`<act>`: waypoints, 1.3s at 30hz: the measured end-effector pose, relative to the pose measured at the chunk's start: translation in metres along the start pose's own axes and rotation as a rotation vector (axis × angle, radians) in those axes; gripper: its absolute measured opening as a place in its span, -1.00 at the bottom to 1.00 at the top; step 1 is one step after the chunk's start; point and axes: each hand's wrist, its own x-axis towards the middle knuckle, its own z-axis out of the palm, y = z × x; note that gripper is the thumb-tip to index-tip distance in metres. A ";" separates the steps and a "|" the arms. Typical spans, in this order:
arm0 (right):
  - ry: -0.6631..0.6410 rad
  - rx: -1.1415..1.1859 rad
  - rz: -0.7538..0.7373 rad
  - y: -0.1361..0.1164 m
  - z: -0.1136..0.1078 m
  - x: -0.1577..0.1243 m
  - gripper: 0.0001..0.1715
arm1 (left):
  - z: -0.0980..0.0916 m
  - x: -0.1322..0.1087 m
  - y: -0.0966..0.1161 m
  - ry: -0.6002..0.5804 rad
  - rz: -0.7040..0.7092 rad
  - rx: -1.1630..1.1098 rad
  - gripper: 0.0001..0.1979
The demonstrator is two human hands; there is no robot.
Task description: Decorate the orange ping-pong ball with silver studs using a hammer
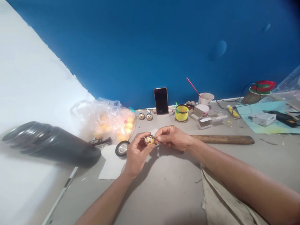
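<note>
My left hand point(137, 153) holds a small yellow-orange ball point(149, 140), partly covered with shiny silver and dark spots, between thumb and fingers. At the ball's right side, my right hand point(172, 137) has thumb and forefinger pinched together; whatever lies between them is too small to make out. Two balls covered in shiny silver pieces point(141, 116) sit on the table behind my hands. Just left of my left hand lies a round black-rimmed disc with a silver centre point(122, 149), on a white paper sheet point(109, 165).
A plastic bag of orange balls point(110, 122) and a large dark bottle-like cylinder point(51, 143) are at left. A phone point(161, 100) leans on the blue wall. Rightward are a yellow tub point(182, 113), small boxes point(203, 122), a paper cup point(206, 98) and a wooden stick point(225, 139).
</note>
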 end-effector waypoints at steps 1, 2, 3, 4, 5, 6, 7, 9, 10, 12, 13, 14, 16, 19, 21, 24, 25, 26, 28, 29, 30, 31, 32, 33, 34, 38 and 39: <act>0.009 -0.001 0.004 0.000 0.000 0.000 -0.61 | 0.000 -0.001 -0.001 0.011 0.030 0.036 -0.64; 0.018 -0.006 0.007 0.000 0.001 0.000 -0.61 | 0.000 -0.001 -0.002 0.021 0.061 0.065 -0.66; 0.027 -0.015 0.009 0.000 0.001 0.000 -0.61 | 0.001 -0.001 -0.003 0.028 0.091 0.083 -0.67; 0.035 -0.028 0.011 0.000 0.001 0.000 -0.62 | 0.001 -0.002 -0.004 0.031 0.117 0.095 -0.68; 0.043 -0.043 0.012 0.000 0.002 0.000 -0.63 | 0.001 -0.002 -0.006 0.031 0.138 0.102 -0.68; 0.051 -0.058 0.012 0.000 0.002 0.000 -0.64 | 0.001 -0.002 -0.007 0.030 0.156 0.107 -0.69; 0.057 -0.072 0.012 0.000 0.002 0.000 -0.65 | 0.001 -0.002 -0.008 0.029 0.171 0.111 -0.70; 0.067 -0.090 0.015 0.001 0.002 0.000 -0.66 | 0.001 -0.001 -0.009 0.027 0.189 0.121 -0.71; 0.070 -0.093 0.018 0.001 0.002 0.001 -0.66 | 0.001 -0.001 -0.009 0.028 0.192 0.128 -0.71; 0.068 -0.096 0.026 0.003 0.001 0.001 -0.67 | 0.002 -0.001 -0.008 0.031 0.191 0.144 -0.72; 0.064 -0.096 0.027 0.003 0.001 0.001 -0.68 | 0.002 -0.001 -0.008 0.031 0.189 0.151 -0.73; 0.058 -0.097 0.026 0.004 0.001 0.001 -0.69 | 0.002 -0.001 -0.008 0.031 0.187 0.155 -0.73; 0.050 -0.099 0.021 0.005 0.000 0.002 -0.71 | 0.002 -0.001 -0.008 0.030 0.185 0.157 -0.73; 0.051 -0.098 0.021 0.006 0.000 0.002 -0.71 | 0.001 -0.001 -0.008 0.032 0.187 0.162 -0.72; 0.056 -0.092 0.022 0.007 0.000 0.002 -0.70 | 0.001 0.000 -0.008 0.036 0.195 0.168 -0.73; 0.050 -0.076 0.022 0.007 0.000 0.003 -0.69 | 0.001 0.000 -0.008 0.041 0.205 0.159 -0.73; 0.046 -0.072 0.021 0.008 0.000 0.003 -0.68 | 0.001 0.000 -0.008 0.042 0.204 0.153 -0.73; 0.045 -0.068 0.021 0.008 0.000 0.003 -0.68 | 0.001 0.000 -0.008 0.043 0.203 0.146 -0.73; 0.045 -0.063 0.020 0.008 0.000 0.004 -0.68 | 0.001 0.000 -0.009 0.044 0.205 0.138 -0.72; 0.047 -0.064 0.019 0.008 0.000 0.004 -0.68 | 0.001 0.000 -0.009 0.045 0.206 0.140 -0.72; 0.046 -0.065 0.018 0.008 0.000 0.004 -0.67 | 0.002 0.000 -0.009 0.047 0.207 0.145 -0.72; 0.045 -0.067 0.017 0.008 0.000 0.004 -0.67 | 0.002 0.000 -0.009 0.050 0.209 0.152 -0.72; 0.044 -0.072 0.014 0.008 0.000 0.004 -0.67 | 0.002 0.000 -0.009 0.053 0.211 0.159 -0.72; 0.044 -0.078 0.011 0.008 0.001 0.004 -0.67 | 0.002 0.000 -0.010 0.055 0.214 0.166 -0.72; 0.046 -0.085 0.007 0.007 0.001 0.004 -0.67 | 0.002 -0.001 -0.010 0.056 0.217 0.172 -0.72; 0.067 -0.117 0.004 0.003 0.004 0.002 -0.70 | 0.002 -0.001 -0.009 0.054 0.223 0.186 -0.71; 0.068 -0.124 0.007 0.002 0.004 0.002 -0.71 | 0.002 -0.002 -0.009 0.055 0.221 0.181 -0.71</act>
